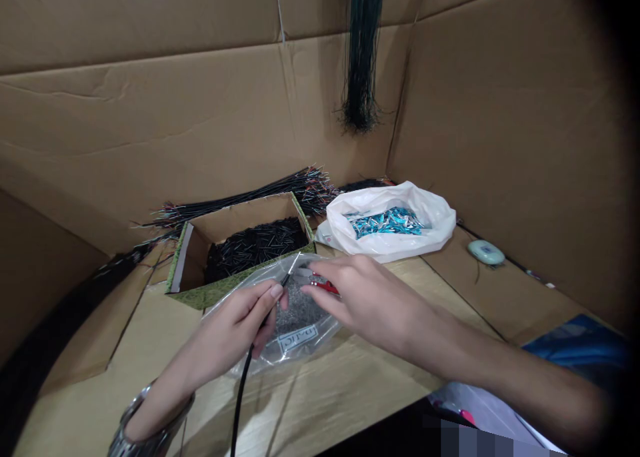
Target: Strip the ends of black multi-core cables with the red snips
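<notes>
My left hand (257, 313) pinches a black cable (241, 390) near its end, where a thin pale tip points up and to the right. The rest of the cable hangs down toward the lower edge. Just right of that tip, my right hand (350, 287) is closed on small red-handled cutters (326, 286), whose metal end faces the cable. Whether the blades touch the cable I cannot tell. Beneath both hands lies a clear plastic bag (295, 313) with small dark-grey pieces and a printed label.
Behind my hands stand a green-edged box (200, 295) of short black pieces and a white bag (430, 238) of shiny blue pieces. Black cables (240, 195) lie behind the box. Dark wires (364, 57) hang above. A pale green case (485, 252) sits right.
</notes>
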{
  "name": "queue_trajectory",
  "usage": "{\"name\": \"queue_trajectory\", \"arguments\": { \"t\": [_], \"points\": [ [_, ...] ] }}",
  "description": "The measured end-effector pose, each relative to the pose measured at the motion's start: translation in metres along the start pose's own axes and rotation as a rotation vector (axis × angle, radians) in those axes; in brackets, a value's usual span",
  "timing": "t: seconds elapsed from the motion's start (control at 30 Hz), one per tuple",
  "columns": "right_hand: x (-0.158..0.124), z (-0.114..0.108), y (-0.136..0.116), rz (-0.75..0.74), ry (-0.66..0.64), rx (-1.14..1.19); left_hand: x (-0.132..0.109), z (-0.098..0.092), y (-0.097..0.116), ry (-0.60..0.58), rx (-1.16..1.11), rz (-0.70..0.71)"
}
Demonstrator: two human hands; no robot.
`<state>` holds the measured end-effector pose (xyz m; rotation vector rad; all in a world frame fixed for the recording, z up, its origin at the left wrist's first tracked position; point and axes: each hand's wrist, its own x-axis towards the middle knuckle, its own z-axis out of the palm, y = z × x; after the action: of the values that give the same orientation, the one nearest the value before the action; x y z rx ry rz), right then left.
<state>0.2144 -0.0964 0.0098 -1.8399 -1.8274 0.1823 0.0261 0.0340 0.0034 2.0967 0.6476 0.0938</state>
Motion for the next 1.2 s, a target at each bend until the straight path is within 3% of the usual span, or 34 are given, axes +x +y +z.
{"name": "queue_trajectory", "arguments": {
  "t": [0.27, 0.57, 0.73, 0.8, 1.07, 1.2],
  "points": [
    [-0.006, 0.011, 0.003, -0.106, 0.026, -0.264, 0.004, 0.006, -0.001, 0.026, 0.088, 0.029],
    [0.006, 0.004, -0.004, -0.112, -0.033, -0.291, 0.006, 0.011, -0.002, 0.031, 0.173, 0.042],
    [0.012, 0.014, -0.007, -0.118, -0.232, -0.297, 0.011, 0.012, -0.007, 0.096, 0.177, 0.048],
    [0.013, 0.019, -0.002, -0.105, -0.251, -0.293, 0.011, 0.010, -0.010, 0.156, 0.163, 0.038],
    [0.003, 0.002, 0.006, 0.052, 0.026, -0.178, 0.006, 0.013, -0.009, 0.285, 0.116, 0.032],
    [-0.002, -0.002, -0.004, 0.002, 0.078, -0.097, 0.006, 0.015, -0.008, 0.263, 0.093, 0.043]
  ]
}}
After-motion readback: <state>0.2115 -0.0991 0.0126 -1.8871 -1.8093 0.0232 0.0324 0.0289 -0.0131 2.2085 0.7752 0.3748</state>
